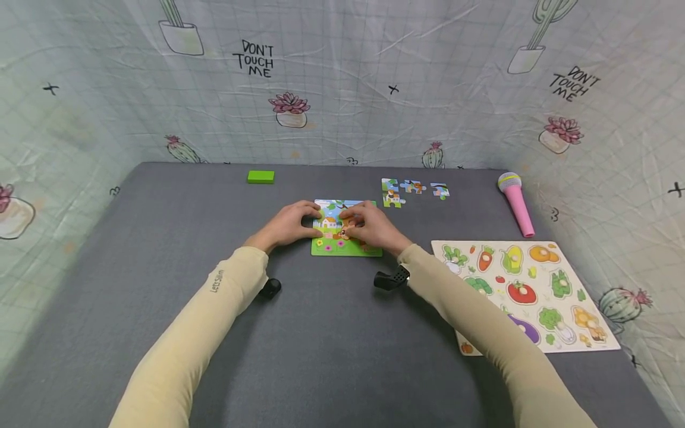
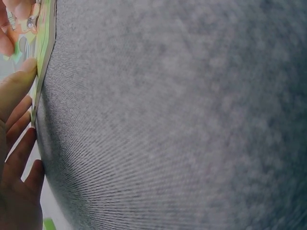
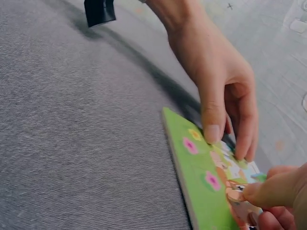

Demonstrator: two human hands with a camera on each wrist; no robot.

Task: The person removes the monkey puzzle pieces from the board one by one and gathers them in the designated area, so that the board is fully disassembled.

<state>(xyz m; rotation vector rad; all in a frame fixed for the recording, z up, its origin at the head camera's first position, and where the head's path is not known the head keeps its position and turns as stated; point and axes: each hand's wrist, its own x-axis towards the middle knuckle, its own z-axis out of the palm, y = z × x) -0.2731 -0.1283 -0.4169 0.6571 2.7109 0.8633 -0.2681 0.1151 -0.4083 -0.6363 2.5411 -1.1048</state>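
Observation:
A small jigsaw puzzle board [image 1: 348, 251] lies flat on the table, with a green border, flowers and a house picture. At its left edge is my left hand [image 1: 289, 226], thumb tip on the face and the other fingertips along the edge. My right hand [image 1: 377, 227] reaches over the right part of the board. Its thumb and fingers pinch an orange-brown animal puzzle piece [image 3: 234, 195] against the picture; the fingers partly hide it. Several loose puzzle pieces [image 1: 393, 198] lie behind the board to the right.
A green block [image 1: 260, 177] lies at the back left. At the back right is a pink toy microphone [image 1: 518, 205]. A vegetable peg board [image 1: 497, 245] lies at the right, partly under my right forearm. A printed cloth [image 1: 342, 131] walls the table's back and sides.

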